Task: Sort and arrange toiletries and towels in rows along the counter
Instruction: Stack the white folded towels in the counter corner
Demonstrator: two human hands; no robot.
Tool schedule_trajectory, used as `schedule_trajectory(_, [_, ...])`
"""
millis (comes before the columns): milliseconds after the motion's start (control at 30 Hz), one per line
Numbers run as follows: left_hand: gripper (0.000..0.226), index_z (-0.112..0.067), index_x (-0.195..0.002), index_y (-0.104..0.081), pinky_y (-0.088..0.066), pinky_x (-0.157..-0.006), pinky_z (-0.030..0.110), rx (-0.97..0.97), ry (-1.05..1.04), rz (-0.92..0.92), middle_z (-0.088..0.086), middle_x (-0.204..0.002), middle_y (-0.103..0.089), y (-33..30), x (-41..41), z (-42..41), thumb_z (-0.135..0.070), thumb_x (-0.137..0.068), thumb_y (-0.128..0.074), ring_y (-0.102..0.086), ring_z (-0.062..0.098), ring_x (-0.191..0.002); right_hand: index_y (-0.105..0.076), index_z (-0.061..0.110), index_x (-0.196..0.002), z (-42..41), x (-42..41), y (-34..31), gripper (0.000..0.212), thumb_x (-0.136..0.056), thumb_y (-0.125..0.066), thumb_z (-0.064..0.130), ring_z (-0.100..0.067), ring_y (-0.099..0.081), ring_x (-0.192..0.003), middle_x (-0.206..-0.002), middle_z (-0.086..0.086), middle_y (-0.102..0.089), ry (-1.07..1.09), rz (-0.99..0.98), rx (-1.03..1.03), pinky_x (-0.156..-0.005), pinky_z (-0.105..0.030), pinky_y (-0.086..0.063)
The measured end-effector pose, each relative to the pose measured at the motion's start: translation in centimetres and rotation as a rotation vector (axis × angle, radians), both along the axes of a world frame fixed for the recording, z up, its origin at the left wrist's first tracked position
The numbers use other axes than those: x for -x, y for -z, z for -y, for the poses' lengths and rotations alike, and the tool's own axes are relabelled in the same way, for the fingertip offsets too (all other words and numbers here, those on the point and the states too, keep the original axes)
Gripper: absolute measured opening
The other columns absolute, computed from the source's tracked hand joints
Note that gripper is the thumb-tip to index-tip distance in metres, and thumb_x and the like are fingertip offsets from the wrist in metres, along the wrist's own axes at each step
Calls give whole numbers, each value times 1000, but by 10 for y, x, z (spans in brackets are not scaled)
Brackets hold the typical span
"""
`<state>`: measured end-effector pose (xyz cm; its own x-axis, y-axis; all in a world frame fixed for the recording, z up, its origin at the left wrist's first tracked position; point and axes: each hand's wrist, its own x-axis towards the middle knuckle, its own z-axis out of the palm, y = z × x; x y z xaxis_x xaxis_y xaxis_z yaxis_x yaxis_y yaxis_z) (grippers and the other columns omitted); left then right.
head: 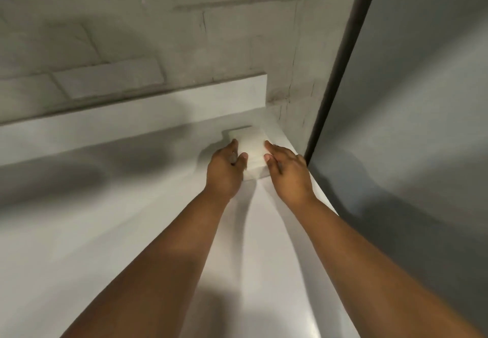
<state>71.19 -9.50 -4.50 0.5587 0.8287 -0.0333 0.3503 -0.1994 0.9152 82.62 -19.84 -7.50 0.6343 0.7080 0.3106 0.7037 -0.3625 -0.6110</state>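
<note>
A folded white towel [252,147] lies on the pale counter [132,232], close to its far right corner. My left hand [225,170] is against the towel's left side, thumb on top and fingers along the edge. On the towel's right side my right hand [287,168] presses with fairly straight fingers, its thumb tip on the top face. Both forearms reach in from the bottom of the view. The towel's near corners are hidden under my hands.
A low white backsplash [158,110] runs along the counter's back under a grey tiled wall [158,21]. A dark vertical frame [340,60] and a grey panel [409,100] bound the counter's right edge.
</note>
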Motion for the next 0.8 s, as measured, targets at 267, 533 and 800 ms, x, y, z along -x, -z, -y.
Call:
schedule_trajectory(267, [48, -14, -141, -45, -49, -99, 40, 116, -82, 75, 1, -110, -61, -5, -30, -27, -22, -95, -57, -64, 23, -102, -55, 18, -136, -40, -30, 0, 45, -99, -37, 35, -18, -51, -127, -134, -2, -59, -78, -12, -76, -104, -27, -30])
schedule_trajectory(533, [50, -21, -144, -41, -45, -102, 40, 48, -88, -31, 7, -135, -55, -4, -45, -53, -31, -96, -53, -58, 23, -115, -56, 13, -134, -68, -44, 1, 38, -102, -43, 26, -23, -53, -125, -132, -7, -61, -89, 13, -87, -100, -24, -28])
schedule_trajectory(800, [51, -23, -143, -42, -46, -101, 43, 65, -94, -29, 9, -134, -55, -2, -54, -69, -34, -95, -54, -58, 25, -115, -54, 25, -137, -86, -49, 5, 58, -95, -24, 52, -27, -56, -118, -134, -1, -59, -8, 12, -28, -97, -35, -38])
